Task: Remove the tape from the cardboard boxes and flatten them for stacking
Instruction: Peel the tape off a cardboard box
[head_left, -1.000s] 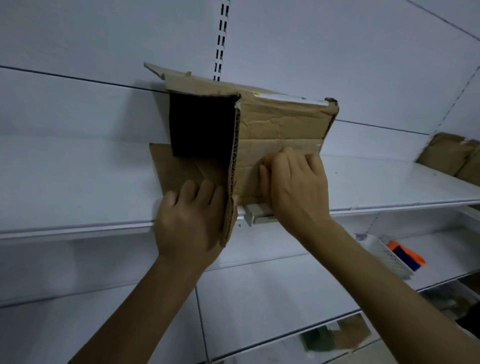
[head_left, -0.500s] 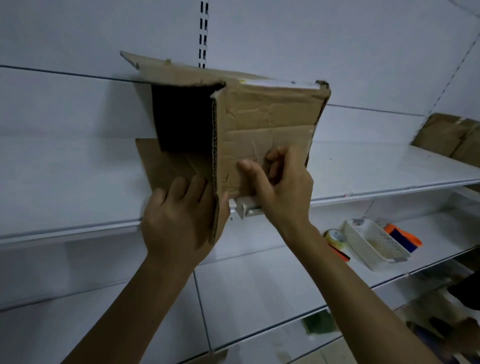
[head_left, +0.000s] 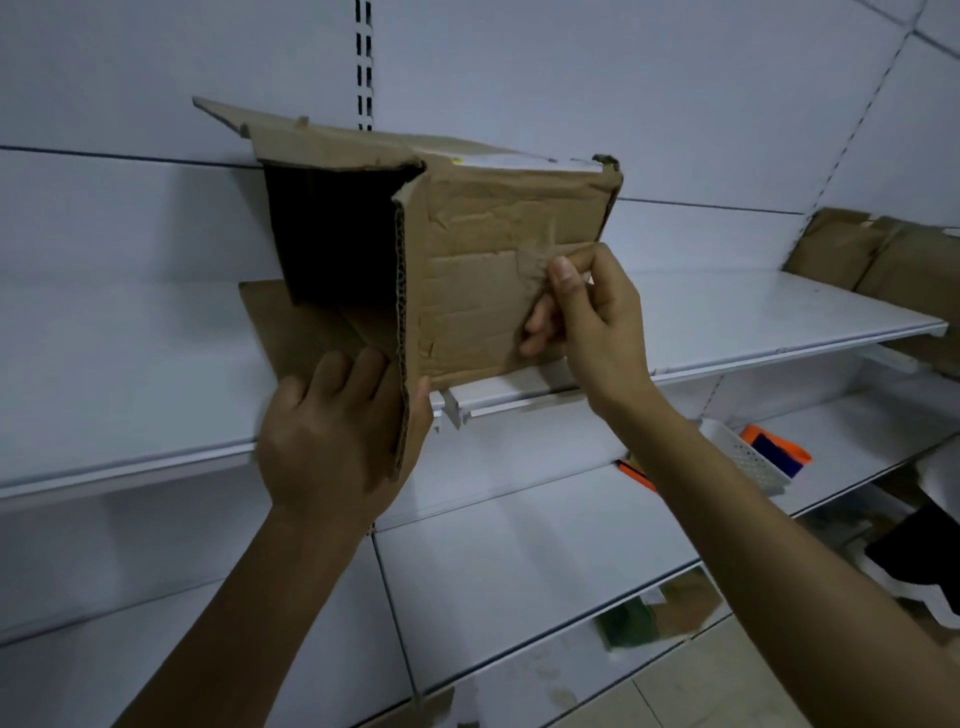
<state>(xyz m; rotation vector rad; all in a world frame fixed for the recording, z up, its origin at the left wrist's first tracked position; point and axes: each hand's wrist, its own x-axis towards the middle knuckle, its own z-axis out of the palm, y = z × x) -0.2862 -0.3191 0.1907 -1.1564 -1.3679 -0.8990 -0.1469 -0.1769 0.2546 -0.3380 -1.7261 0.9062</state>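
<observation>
While the shelf (head_left: 779, 322) takes the weight, your box (head_left: 493, 218) stands on its front lip, fully square, its left end gaping open and dark. More flat cardboard (head_left: 857, 249) waits well to the right of the box.

Your left hand (head_left: 332, 441) grips the box's near corner flap, fingers on the inner side and thumb wrapped round the raw corrugated edge. Your right hand (head_left: 587, 322) is up on the box's front face, thumb and forefinger pinching a crumpled tab of brown tape (head_left: 530, 260).

So where are you? Early, I'd say. One end looks open, but the tape has only just begun to lift off the front face, and no flattening has happened at all. Peel, collapse and stack are all ahead.

Now the change: a second ago that right hand lay spread low on the front face, fingers feeling for an edge. Half a second ago it was picking. Now it's got the tab and has climbed higher up the face. The left hand hasn't budged from its corner.
</observation>
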